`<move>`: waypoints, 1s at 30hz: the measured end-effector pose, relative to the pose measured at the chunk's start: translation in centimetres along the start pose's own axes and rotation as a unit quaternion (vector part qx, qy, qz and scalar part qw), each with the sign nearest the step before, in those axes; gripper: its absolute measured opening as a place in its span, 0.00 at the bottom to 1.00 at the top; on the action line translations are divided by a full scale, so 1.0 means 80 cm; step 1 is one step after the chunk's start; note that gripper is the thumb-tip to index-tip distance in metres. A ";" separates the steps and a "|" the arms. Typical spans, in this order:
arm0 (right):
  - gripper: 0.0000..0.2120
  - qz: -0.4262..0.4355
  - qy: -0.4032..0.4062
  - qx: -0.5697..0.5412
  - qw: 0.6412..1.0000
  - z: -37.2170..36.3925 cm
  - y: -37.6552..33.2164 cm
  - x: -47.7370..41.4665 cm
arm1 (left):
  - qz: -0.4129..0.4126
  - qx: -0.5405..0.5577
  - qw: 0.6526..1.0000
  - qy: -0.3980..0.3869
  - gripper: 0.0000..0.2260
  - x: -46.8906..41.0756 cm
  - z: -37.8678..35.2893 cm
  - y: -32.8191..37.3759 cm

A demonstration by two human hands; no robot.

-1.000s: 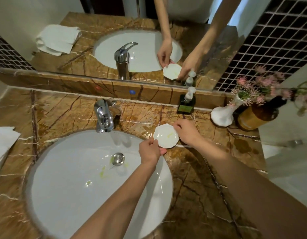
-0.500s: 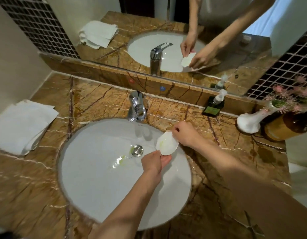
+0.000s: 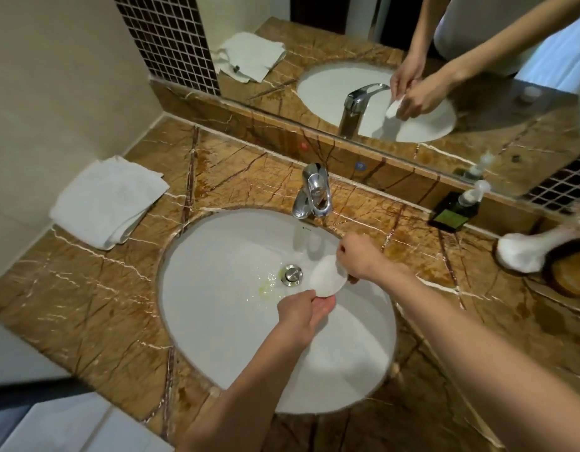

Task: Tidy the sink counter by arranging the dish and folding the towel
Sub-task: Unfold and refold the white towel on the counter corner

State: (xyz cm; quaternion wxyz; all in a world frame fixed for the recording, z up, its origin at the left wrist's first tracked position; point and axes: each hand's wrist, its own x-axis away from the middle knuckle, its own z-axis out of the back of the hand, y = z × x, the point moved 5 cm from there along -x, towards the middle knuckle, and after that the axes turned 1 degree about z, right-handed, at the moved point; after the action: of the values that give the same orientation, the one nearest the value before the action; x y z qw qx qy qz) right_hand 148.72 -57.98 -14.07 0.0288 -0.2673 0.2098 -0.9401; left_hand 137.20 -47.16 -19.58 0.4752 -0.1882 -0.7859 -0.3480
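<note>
Both hands, left hand and right hand, grip the dish edges, tilted over the open sink near frame centre.

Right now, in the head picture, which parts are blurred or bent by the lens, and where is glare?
Head view: the wide lens bows the counter edges and the mirror's lower edge; the white vase at the right border is smeared by blur; the dish, held by the left hand and right hand, looks soft, without detail; bright glints sit on the faucet and the wet basin near the drain.

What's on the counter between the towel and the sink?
Nothing: in the head view, only bare marble counter separates the towel from the sink.
</note>
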 end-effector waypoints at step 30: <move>0.03 -0.021 0.047 -0.445 0.894 -0.186 -0.328 0.031 | -0.238 0.003 0.970 0.059 0.13 0.061 0.297 0.264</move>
State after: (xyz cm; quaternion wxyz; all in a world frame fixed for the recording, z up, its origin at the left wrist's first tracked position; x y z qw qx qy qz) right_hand 140.42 -28.90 -13.55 -0.1231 -0.2120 0.6016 -0.7603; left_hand 133.48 -15.60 -14.81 0.4245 0.0261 -0.7798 -0.4593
